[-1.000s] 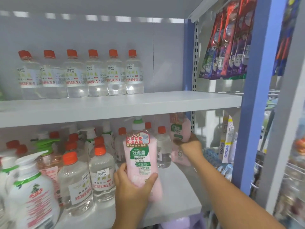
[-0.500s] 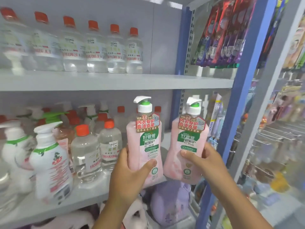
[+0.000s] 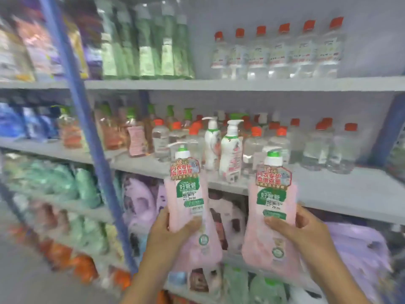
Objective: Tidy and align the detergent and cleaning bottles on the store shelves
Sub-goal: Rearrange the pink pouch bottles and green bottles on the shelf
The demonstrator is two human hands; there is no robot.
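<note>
Two hands, left [image 3: 173,235] and right [image 3: 306,233], each gripping a pink pump bottle [image 3: 190,207], blurred shelves [image 3: 350,194]

Left-side shelves [image 3: 32,145]: smeared by motion blur — packs unreadable.
Lower bags [image 3: 140,202]: purple, perhaps refill pouches — partly hidden behind the pink bottles [image 3: 192,207].
Forearms: cut off by the bottom edge.
Clear bottles' labels [image 3: 282,51]: too blurred to read.

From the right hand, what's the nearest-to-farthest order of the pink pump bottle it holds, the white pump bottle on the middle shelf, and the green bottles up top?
1. Pink pump bottle, in the right hand.
2. White pump bottle, middle shelf, upper left.
3. Green bottles, top shelf, far left.
</note>
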